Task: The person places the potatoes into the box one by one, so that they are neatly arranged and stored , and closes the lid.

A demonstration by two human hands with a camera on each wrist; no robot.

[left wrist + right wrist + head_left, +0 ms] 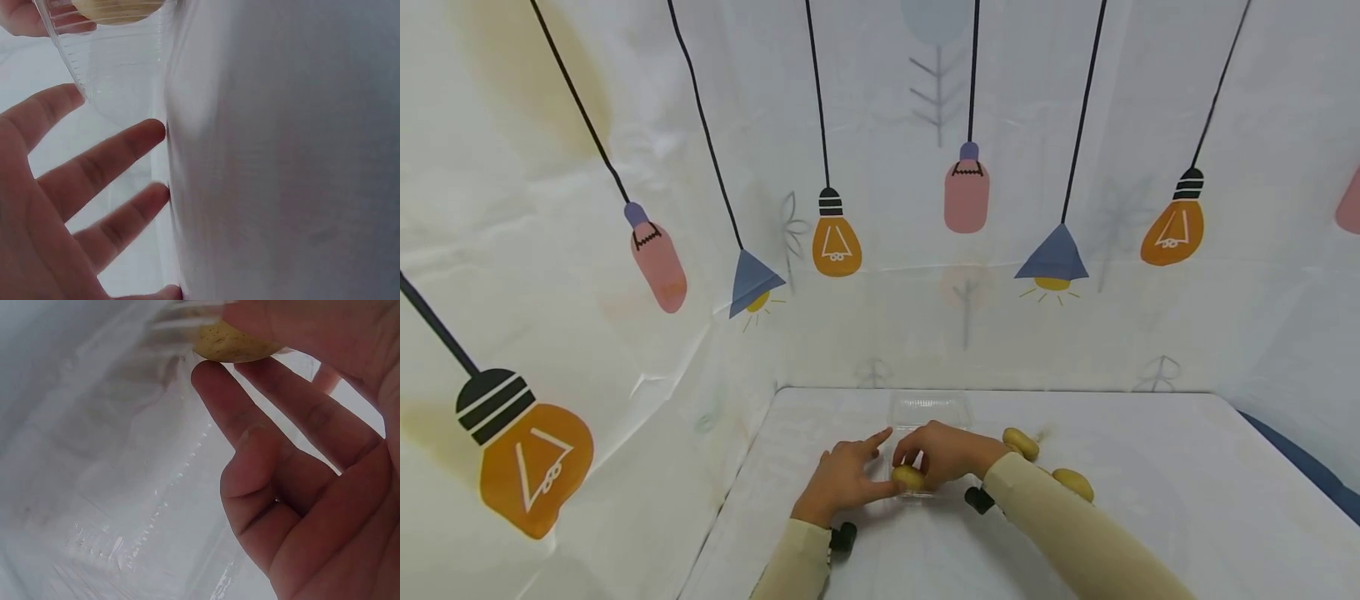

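My right hand grips a yellow potato inside a clear plastic clamshell box. In the right wrist view, that potato sits between thumb and fingers, low over the box floor, with its upper side hidden by the hand. Spread along the left side of the box is my left hand, its thumb reaching toward the near wall. One straight fingertip touches the box corner in the left wrist view, where the ribbed box wall stands below the potato.
The box's lid lies folded back, away from me. On the white table, to the right, lie a potato and another potato, partly behind my right forearm. A printed sheet hangs behind the table.
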